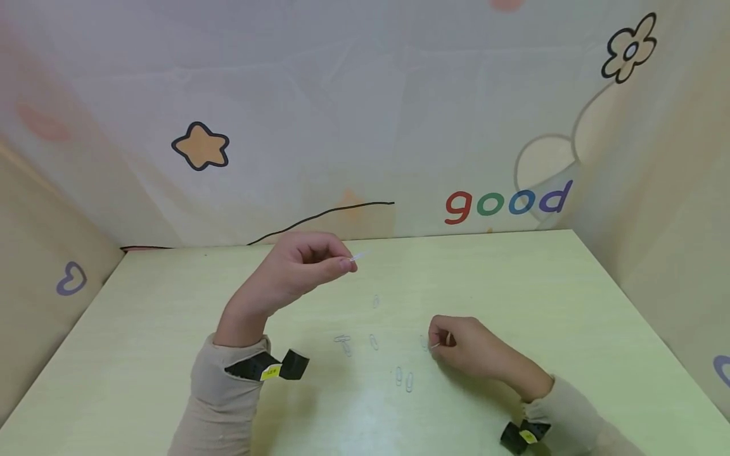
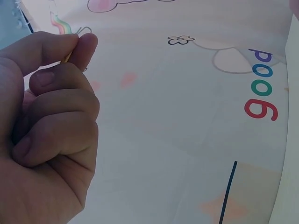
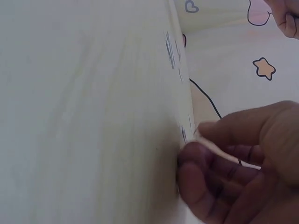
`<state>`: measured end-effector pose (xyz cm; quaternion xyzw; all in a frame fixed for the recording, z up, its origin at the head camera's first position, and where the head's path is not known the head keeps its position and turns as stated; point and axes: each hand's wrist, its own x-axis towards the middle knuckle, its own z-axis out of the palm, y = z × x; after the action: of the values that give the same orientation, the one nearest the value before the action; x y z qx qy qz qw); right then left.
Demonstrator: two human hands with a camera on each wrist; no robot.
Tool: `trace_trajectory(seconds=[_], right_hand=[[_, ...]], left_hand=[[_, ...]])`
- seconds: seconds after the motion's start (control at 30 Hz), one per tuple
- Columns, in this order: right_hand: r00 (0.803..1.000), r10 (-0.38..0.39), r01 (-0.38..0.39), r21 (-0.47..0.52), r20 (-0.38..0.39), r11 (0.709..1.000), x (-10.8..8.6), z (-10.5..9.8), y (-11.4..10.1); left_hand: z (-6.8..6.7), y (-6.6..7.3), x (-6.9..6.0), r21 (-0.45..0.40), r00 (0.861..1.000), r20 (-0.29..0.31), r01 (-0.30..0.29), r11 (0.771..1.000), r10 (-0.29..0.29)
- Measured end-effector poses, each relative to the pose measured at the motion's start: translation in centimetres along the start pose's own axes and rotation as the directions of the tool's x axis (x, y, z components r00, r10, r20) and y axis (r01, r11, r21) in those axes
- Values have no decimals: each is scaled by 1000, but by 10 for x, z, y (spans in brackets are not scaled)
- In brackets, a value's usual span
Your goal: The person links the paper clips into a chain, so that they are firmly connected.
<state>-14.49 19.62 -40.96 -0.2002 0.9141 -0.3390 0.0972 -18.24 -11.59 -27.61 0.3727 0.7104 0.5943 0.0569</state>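
My left hand is raised above the far part of the table and pinches a paper clip between thumb and forefinger. In the left wrist view, the wire loop of this clip sticks out past the fingertips, and the other fingers are curled into the palm. Down at the tabletop, my right hand has its thumb and fingers curled together. A thin, pale piece of a paper clip shows at those fingertips; most of it is hidden. Another paper clip lies just left of the right fingers.
Several loose paper clips lie on the pale table: a small overlapping group left of centre, a pair nearer me, and single ones between. Printed cloth walls enclose the table's back and sides.
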Motion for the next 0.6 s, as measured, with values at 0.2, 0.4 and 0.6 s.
trace_trajectory(seconds=[0.2,0.4,0.6], right_hand=[[999,40,-45,263,25,964,-1,-8,-6],[1000,26,-27,521,9,853,-6,-18,-21],[994,-2,66,567,-113,821,-11,-24,-34]], left_hand=[[4,0,2,0,1000,12,5,1000,-5],[8,-1,5,-1,999,44,8,1000,-8],[10,-1,5,5,998,51,22,1000,-22]])
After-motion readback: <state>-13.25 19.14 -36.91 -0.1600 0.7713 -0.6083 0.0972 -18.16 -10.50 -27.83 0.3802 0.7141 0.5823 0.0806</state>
